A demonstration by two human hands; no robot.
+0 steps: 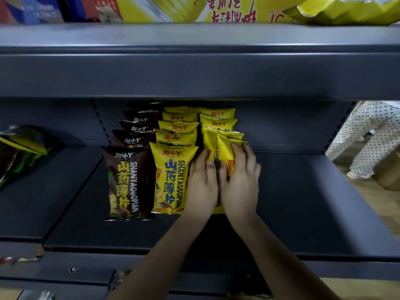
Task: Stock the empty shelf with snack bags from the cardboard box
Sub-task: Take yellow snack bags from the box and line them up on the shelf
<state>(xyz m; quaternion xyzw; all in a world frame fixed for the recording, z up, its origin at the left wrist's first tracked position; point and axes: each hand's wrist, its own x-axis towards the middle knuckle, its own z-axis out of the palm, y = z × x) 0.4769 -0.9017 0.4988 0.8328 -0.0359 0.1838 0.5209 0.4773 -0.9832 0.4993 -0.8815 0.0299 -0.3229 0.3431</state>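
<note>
On the dark grey shelf [303, 202] stand three rows of snack bags: a brown row [127, 182] on the left, a yellow row [171, 176] in the middle and a shorter yellow row [217, 122] on the right. Both hands hold a small bunch of yellow bags [225, 148] upright at the front of the right row. My left hand [202, 185] lies against the bunch's left side, fingers fairly straight. My right hand [241, 178] grips the bunch from the right, its fingers curled over the top edges. The cardboard box is out of view.
The shelf board above [194, 72] overhangs the rows, with yellow packages [238, 9] on it. A green and yellow bag [21, 148] lies on the neighbouring shelf at the left. A person in dotted trousers [368, 137] stands beyond the shelf's right end, beside a brown box [389, 172].
</note>
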